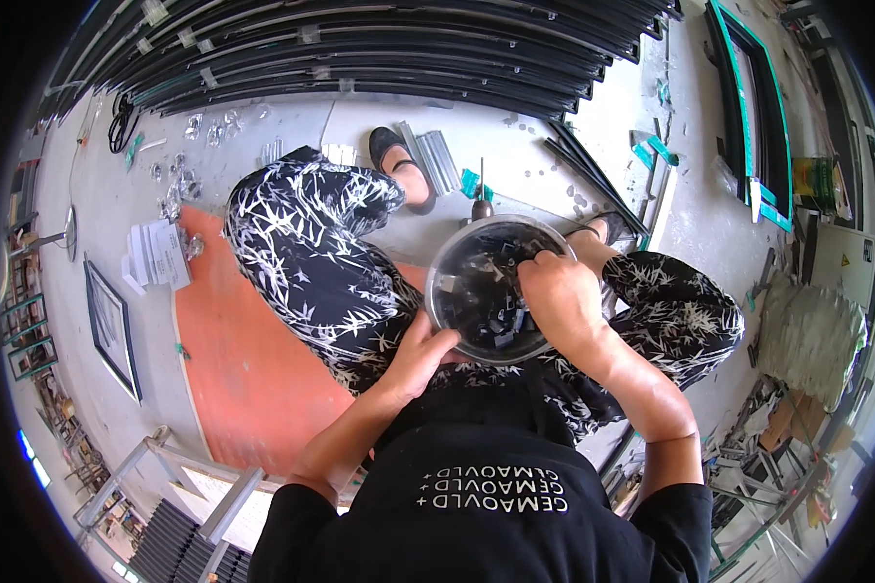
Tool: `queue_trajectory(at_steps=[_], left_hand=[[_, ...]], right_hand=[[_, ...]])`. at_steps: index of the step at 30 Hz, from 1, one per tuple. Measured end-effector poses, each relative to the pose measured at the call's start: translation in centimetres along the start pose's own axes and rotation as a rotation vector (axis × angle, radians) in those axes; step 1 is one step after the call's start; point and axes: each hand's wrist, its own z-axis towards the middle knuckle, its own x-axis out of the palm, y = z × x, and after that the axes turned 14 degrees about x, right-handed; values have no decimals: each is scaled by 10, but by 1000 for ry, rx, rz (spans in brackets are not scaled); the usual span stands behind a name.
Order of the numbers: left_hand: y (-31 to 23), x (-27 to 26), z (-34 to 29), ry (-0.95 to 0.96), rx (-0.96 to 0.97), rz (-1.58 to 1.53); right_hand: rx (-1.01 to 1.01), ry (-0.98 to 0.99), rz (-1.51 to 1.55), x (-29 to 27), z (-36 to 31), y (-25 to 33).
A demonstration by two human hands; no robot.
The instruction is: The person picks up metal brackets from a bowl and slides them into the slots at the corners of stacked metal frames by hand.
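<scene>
A round clear-rimmed bucket point(432, 303) sits in my lap between my bent knees. Inside lie many small black and grey parts point(501, 325), too small to name. My left hand point(424, 352) grips the bucket's lower left side, thumb toward the rim. Over the right side of the rim, my right hand point(560, 293) reaches in among the parts. Its fingers are bent together, and whatever they hold is hidden. Just beyond the bucket is a tool with a thin shaft and dark handle point(482, 206).
Long black frame bars point(389, 63) are stacked across the far side. Silver metal profiles point(436, 163) lie near my left foot. White papers point(156, 255) and small clear bags point(180, 180) lie left, beside an orange floor sheet point(253, 360). A green-edged frame point(749, 117) stands far right.
</scene>
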Motion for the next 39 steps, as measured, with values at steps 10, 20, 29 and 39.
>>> queue_trajectory(at_steps=[10, 20, 29, 39], left_hand=[[16, -6, 1, 22, 70, 71], [21, -8, 3, 22, 58, 3], [9, 0, 4, -26, 42, -40], [3, -2, 7, -8, 41, -57]], right_hand=[[104, 80, 189, 5, -3, 1], [154, 92, 293, 25, -4, 3], [123, 5, 311, 22, 13, 5], [42, 189, 822, -44, 23, -13]])
